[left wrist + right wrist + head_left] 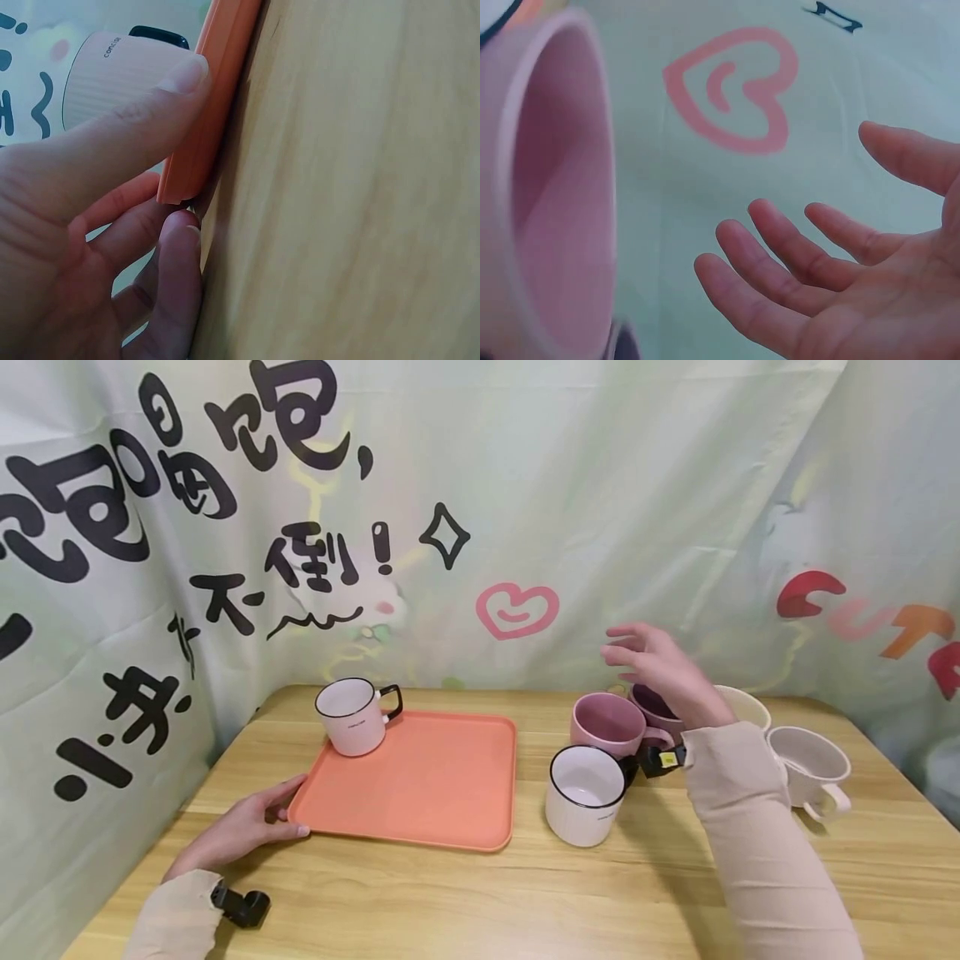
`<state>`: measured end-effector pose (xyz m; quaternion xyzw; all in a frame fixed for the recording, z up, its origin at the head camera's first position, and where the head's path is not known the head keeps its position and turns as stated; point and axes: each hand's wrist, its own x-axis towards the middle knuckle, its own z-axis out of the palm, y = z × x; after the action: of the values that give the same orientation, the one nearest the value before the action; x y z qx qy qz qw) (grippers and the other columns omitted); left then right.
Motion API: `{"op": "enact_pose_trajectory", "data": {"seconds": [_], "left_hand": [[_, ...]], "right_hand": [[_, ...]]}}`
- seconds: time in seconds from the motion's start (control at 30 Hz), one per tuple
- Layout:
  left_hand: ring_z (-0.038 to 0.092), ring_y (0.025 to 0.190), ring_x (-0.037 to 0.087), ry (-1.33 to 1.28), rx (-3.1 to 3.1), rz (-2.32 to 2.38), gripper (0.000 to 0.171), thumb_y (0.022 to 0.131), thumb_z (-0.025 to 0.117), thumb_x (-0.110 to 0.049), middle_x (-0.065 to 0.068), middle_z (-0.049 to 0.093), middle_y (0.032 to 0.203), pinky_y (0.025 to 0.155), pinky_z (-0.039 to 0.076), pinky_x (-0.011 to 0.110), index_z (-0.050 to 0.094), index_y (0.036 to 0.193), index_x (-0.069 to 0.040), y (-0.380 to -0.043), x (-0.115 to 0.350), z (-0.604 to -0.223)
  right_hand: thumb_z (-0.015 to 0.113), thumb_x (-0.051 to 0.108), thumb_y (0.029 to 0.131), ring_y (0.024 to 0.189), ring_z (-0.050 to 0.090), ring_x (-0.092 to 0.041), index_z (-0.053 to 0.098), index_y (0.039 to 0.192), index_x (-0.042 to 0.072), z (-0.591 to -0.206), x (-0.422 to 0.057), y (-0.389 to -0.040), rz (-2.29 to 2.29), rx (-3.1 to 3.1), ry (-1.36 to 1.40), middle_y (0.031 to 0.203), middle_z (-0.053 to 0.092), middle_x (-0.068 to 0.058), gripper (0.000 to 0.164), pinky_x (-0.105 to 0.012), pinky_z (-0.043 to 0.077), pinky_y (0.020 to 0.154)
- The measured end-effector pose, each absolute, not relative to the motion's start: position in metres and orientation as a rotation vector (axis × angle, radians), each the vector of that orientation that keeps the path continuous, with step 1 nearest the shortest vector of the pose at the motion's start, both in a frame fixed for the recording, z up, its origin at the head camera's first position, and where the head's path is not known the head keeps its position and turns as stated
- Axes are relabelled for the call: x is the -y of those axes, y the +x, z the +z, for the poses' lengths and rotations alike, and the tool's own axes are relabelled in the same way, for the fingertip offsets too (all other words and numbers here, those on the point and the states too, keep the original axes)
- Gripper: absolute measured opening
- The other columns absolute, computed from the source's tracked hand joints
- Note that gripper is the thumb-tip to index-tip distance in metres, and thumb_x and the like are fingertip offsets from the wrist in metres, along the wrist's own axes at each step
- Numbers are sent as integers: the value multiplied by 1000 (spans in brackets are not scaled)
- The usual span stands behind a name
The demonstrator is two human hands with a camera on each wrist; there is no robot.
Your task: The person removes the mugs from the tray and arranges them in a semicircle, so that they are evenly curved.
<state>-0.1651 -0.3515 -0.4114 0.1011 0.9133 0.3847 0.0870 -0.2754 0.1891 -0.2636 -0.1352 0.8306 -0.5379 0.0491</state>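
Note:
My left hand [236, 831] holds the near left corner of an orange tray [427, 785]. In the left wrist view its thumb [142, 112] lies over the tray's rim, and the other fingers curl at the corner below. A pale pink mug [352, 735] with a black handle stands on the tray's back left corner. My right hand [663, 672] hangs in the air over the mugs at the right, holding nothing, its fingers [780, 262] spread. Below it are a mauve mug [603, 727] and a dark purple mug [648, 697], partly hidden by the hand.
A white mug [581, 810] with a black rim stands right of the tray, in front of the mauve mug. Farther right are a cream mug [746, 706], partly behind my sleeve, and a white mug [806, 768]. A printed curtain [525, 527] hangs behind the wooden table [420, 902].

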Motion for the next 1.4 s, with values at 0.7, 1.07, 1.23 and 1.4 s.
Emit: {"op": "enact_pose_trajectory", "data": {"seconds": [0.7, 1.07, 1.23, 1.4], "left_hand": [[57, 88, 11, 284, -2697, 1198, 86, 90, 79, -17, 8, 65, 106, 78, 46, 26, 28, 154, 12, -167, 352, -413], [57, 87, 13, 284, -2714, 1187, 86, 90, 80, -18, 7, 64, 102, 77, 45, 26, 30, 153, 12, -168, 351, -413], [57, 88, 14, 274, -2709, 1181, 87, 90, 80, -19, 7, 64, 103, 77, 45, 26, 29, 154, 11, -168, 352, -413], [57, 89, 15, 272, -2695, 1198, 87, 90, 80, -18, 8, 64, 105, 78, 45, 26, 28, 153, 12, -166, 352, -412]], "right_hand": [[54, 14, 105, 128, 49, -39, 40, 146, -8, -259, -107, -284, -1766, -2343, -454, 145, 46, -27, 49, -50, 38, 109], [56, 15, 105, 125, 50, -38, 42, 144, -7, -274, -66, -286, -1875, -2238, -374, 138, 50, -23, 48, -49, 40, 108], [56, 15, 105, 125, 51, -37, 44, 143, -5, -286, -51, -290, -1869, -2205, -355, 138, 50, -23, 45, -50, 40, 107], [57, 15, 104, 127, 50, -39, 45, 142, -6, -297, -37, -293, -1861, -2163, -346, 139, 50, -23, 45, -52, 39, 108]]}}
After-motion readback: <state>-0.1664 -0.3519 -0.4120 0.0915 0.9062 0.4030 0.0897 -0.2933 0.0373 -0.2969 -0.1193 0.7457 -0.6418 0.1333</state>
